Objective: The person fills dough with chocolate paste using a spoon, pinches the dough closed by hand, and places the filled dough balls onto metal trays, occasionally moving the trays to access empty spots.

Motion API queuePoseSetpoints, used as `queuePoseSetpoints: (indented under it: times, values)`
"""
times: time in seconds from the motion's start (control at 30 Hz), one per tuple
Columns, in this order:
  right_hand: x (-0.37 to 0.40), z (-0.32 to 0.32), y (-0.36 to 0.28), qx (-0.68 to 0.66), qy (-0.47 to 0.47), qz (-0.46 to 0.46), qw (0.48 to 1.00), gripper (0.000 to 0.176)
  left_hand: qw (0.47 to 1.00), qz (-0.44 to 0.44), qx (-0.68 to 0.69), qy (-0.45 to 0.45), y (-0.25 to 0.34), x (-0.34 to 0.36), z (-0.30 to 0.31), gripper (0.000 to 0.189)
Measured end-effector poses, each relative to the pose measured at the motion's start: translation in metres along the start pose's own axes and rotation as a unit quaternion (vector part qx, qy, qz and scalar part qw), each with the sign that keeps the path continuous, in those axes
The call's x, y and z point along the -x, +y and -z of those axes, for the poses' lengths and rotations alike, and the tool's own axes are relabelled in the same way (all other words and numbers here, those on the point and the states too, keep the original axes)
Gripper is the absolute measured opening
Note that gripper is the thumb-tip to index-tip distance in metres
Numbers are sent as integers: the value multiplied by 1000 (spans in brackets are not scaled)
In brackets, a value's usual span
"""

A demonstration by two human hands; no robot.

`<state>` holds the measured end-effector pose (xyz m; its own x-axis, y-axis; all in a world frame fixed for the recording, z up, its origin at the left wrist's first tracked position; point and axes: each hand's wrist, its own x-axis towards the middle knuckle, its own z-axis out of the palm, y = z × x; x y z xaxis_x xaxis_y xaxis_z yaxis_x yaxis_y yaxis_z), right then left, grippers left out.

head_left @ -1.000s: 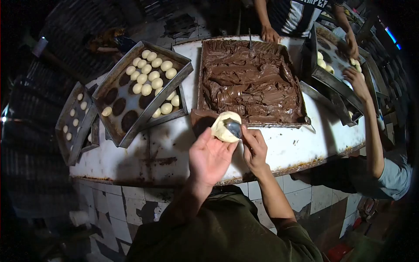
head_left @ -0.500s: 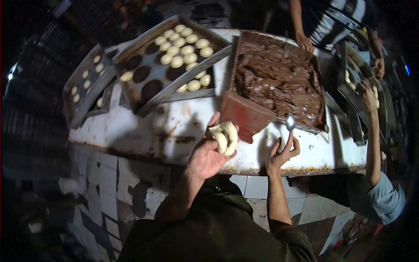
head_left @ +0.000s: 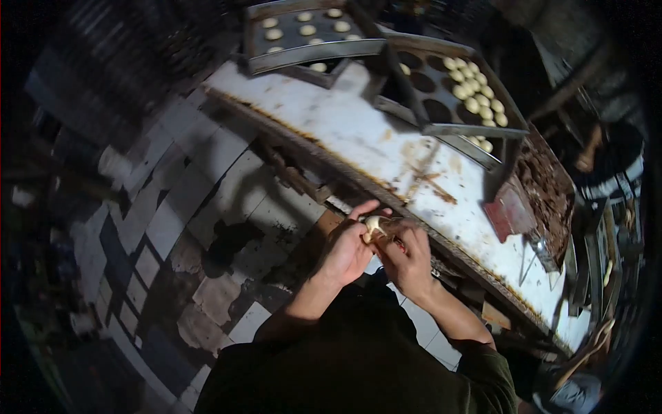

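My left hand (head_left: 347,252) cups a pale piece of dough (head_left: 374,228) near my body, its fingers curled around it. Close against the dough, my right hand (head_left: 412,265) is closed on a spoon (head_left: 394,225), which is blurred by motion and only partly visible. Brown filling seems to be on the spoon, though the blur makes this hard to tell. Both hands are just off the front edge of the white worktable (head_left: 358,134).
A tray of dough balls (head_left: 441,131) and another tray (head_left: 317,52) stand at the back. To the right are a chocolate-filled tray (head_left: 545,179), a red scraper-like piece (head_left: 509,210) and a co-worker's arm (head_left: 586,352). Another person's hand (head_left: 587,155) is beyond the chocolate.
The view has turned left. The dough and spoon have come together off the table's edge; before, my right hand held the spoon by the chocolate tray, apart from the split-open dough.
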<state>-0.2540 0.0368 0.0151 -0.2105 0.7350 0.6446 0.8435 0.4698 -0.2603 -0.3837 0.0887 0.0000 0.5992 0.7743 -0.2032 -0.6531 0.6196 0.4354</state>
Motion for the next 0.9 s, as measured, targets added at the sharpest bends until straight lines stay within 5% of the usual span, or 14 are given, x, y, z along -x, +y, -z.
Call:
queuePoseSetpoints:
  times: [0.07, 0.13, 0.2, 0.27, 0.33, 0.43, 0.47, 0.53, 0.57, 0.6, 0.67, 0.77, 0.8, 0.9]
  values:
    - [-24, 1, -17, -27, -94, -47, 994, 19, 997, -37, -67, -30, 27, 27, 11, 36]
    - [-65, 2, -47, -229, -130, -240, 934, 17, 973, -120, -197, -15, 41, 43, 36, 42]
    - [-94, -4, -50, -260, -253, -199, 910, 13, 953, -150, -263, -34, 65, 59, 37, 40]
    - [-102, -33, -50, -420, -246, -321, 813, 13, 935, -187, -300, 29, 78, 65, 45, 38]
    - [-100, -57, -60, -430, -195, -251, 845, 13, 911, -267, -292, 116, 89, 58, 53, 31]
    - [-106, -75, -83, -135, -104, 50, 984, 28, 960, -249, -65, 113, 105, 49, 60, 26]
    - [-107, -84, -79, -95, -62, 60, 992, 23, 969, -226, -56, 86, 110, 47, 65, 25]
    - [-124, -88, -59, -221, -93, -3, 971, 20, 967, -229, -98, 62, 116, 39, 66, 26]
    - [-134, -89, -49, -251, -109, -27, 961, 16, 942, -259, -208, 49, 122, 34, 63, 28]
    - [-146, -83, -50, -329, -138, -185, 916, 14, 905, -284, -316, 34, 128, 29, 60, 29]
    - [-160, -90, -33, -374, -156, -236, 883, 13, 896, -270, -352, -4, 140, 10, 55, 34]
    - [-169, -116, -9, -336, -20, -112, 935, 17, 872, -374, -313, 47, 162, -34, 38, 35]
    - [-171, -123, -8, -242, 33, -38, 969, 19, 920, -333, -191, 77, 167, -47, 37, 30]
    - [-186, -129, 12, -137, 77, 49, 986, 22, 954, -255, -142, 67, 182, -75, 39, 20]
